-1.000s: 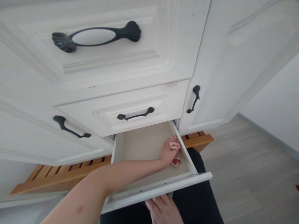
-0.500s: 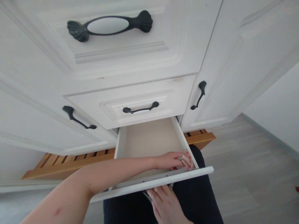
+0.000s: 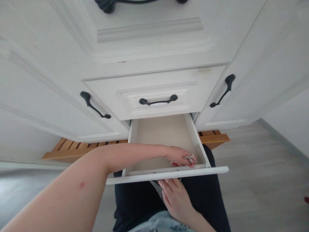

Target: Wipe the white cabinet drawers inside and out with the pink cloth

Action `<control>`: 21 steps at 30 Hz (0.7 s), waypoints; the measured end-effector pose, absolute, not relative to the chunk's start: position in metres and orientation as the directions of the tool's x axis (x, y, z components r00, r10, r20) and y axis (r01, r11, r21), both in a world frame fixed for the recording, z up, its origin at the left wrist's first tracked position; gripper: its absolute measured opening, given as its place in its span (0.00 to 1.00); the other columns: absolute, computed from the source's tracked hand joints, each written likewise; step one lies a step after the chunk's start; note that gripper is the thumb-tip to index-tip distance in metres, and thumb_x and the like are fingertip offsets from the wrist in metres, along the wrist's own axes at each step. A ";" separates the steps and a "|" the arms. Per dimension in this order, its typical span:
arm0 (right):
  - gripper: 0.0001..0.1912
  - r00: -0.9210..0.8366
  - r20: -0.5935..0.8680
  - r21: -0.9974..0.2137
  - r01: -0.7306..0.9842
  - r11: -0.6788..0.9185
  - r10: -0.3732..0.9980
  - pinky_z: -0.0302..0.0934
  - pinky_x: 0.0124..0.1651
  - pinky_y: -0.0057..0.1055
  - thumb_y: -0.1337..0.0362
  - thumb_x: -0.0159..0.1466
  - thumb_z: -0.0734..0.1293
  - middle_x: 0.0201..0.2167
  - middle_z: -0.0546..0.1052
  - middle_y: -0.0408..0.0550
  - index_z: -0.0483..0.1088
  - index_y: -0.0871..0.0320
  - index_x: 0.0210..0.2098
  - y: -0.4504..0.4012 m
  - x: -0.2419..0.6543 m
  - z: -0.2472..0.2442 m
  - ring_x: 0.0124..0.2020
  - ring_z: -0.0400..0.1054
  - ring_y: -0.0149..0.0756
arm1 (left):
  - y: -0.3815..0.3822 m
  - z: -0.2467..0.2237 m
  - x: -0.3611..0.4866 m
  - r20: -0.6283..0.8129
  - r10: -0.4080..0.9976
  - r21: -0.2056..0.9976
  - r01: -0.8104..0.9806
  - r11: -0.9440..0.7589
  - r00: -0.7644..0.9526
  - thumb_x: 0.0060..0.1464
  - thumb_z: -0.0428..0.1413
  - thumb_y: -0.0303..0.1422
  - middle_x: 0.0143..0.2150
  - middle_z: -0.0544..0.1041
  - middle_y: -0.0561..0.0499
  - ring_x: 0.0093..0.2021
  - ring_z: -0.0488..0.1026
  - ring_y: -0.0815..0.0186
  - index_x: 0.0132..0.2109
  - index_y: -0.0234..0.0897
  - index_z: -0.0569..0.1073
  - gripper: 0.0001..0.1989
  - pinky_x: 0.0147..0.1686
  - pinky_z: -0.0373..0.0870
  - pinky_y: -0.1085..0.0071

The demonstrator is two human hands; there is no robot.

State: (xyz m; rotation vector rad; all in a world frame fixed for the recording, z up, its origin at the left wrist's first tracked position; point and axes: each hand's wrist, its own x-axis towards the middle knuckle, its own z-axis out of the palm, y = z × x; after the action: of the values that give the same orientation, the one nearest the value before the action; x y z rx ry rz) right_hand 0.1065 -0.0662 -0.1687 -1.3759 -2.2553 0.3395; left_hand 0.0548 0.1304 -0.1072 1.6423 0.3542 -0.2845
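Observation:
My left hand (image 3: 177, 155) reaches into a pulled-out white drawer (image 3: 166, 130), closed around a crumpled pale cloth (image 3: 191, 159) with red marks. The cloth presses into the front right part of the drawer, close to the inner side of the front panel (image 3: 205, 171). Part of the cloth is hidden under the fingers. Below the panel's edge, my right hand (image 3: 177, 198) has its fingers hooked on the drawer's dark handle (image 3: 156, 182), which is mostly out of sight.
Above is a shut drawer with a black handle (image 3: 158, 100). Cabinet doors with black handles (image 3: 94, 106) flank it. A slatted wooden board (image 3: 72, 149) runs beneath the cabinet. My legs (image 3: 205, 193) are under the drawer, over a grey wood-look floor (image 3: 253, 174).
The view has shifted, so the cabinet sits higher and further right. My left hand has drawn the cloth slightly left from the drawer's front right corner. The right hand stays at the handle.

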 end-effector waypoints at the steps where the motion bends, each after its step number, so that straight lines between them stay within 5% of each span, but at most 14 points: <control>1: 0.22 -0.389 0.247 -0.446 0.767 0.460 0.888 0.67 0.55 0.37 0.69 0.65 0.64 0.53 0.78 0.45 0.69 0.51 0.58 -0.066 0.107 -0.168 0.52 0.70 0.41 | 0.132 -0.102 0.043 -0.459 0.053 0.881 0.462 -0.099 0.887 0.52 0.56 0.33 0.33 0.73 0.58 0.28 0.70 0.69 0.38 0.43 0.74 0.05 0.31 0.71 0.72; 4: 0.23 -0.401 0.233 -0.451 0.762 0.464 0.886 0.66 0.58 0.38 0.71 0.65 0.63 0.55 0.77 0.46 0.69 0.51 0.59 -0.066 0.107 -0.170 0.56 0.69 0.41 | 0.132 -0.089 -0.004 -0.637 0.067 0.759 0.640 -0.118 0.768 0.50 0.54 0.34 0.23 0.68 0.60 0.19 0.64 0.69 0.38 0.45 0.74 0.07 0.20 0.63 0.74; 11: 0.25 -0.432 0.214 -0.467 0.742 0.480 0.876 0.67 0.58 0.40 0.74 0.64 0.62 0.52 0.78 0.48 0.68 0.55 0.60 -0.065 0.107 -0.168 0.52 0.70 0.42 | 0.123 -0.075 -0.093 -0.895 0.151 0.391 0.902 -0.184 0.419 0.42 0.55 0.34 0.17 0.68 0.54 0.16 0.66 0.63 0.23 0.42 0.71 0.04 0.18 0.68 0.67; 16: 0.26 -0.439 0.243 -0.460 0.732 0.502 0.865 0.67 0.59 0.42 0.75 0.64 0.62 0.51 0.77 0.48 0.68 0.56 0.60 -0.063 0.109 -0.166 0.53 0.69 0.44 | 0.122 -0.086 -0.082 -0.911 0.276 0.211 0.922 -0.323 0.305 0.42 0.58 0.36 0.12 0.66 0.47 0.16 0.67 0.57 0.12 0.40 0.66 0.16 0.21 0.71 0.58; 21: 0.26 -0.434 0.325 -0.417 0.732 0.539 0.840 0.67 0.58 0.41 0.76 0.63 0.62 0.51 0.77 0.48 0.68 0.56 0.60 -0.063 0.110 -0.166 0.53 0.69 0.43 | 0.114 -0.079 -0.079 -0.831 0.440 0.164 0.905 -0.393 0.342 0.44 0.60 0.39 0.11 0.65 0.48 0.20 0.70 0.57 0.12 0.41 0.67 0.18 0.30 0.72 0.61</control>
State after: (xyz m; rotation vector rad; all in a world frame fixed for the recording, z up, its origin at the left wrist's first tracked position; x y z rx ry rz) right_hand 0.1102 -0.0632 -0.1660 -1.2715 -2.2830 0.2913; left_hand -0.0792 0.1142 -0.0793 1.9761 1.1721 -0.9456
